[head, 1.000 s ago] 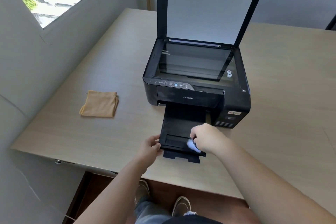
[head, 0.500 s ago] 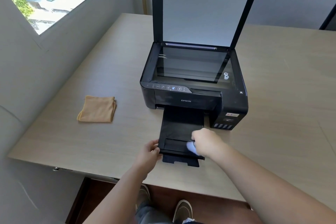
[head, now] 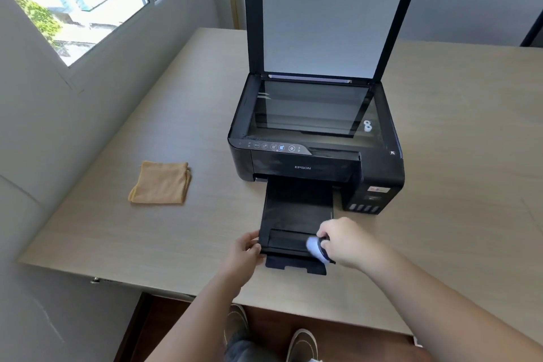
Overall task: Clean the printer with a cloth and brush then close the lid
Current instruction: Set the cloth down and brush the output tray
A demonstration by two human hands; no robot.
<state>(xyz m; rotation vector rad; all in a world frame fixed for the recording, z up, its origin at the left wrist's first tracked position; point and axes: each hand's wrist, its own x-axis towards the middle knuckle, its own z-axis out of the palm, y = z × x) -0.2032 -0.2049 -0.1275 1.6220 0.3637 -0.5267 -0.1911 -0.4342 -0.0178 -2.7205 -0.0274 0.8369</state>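
A black printer stands on the wooden table with its scanner lid raised upright and the glass bared. Its black output tray is pulled out toward me. My right hand grips a small brush with pale bristles, pressed on the tray's front right corner. My left hand holds the tray's front left edge. A folded orange cloth lies on the table to the left of the printer, apart from both hands.
A grey wall with a window runs along the table's left side. The table's near edge is just below my hands, with my shoes on the floor beneath.
The brush in my right hand has shifted slightly right along the tray's front. The left hand stays on the tray's edge. My view has tilted up a little.
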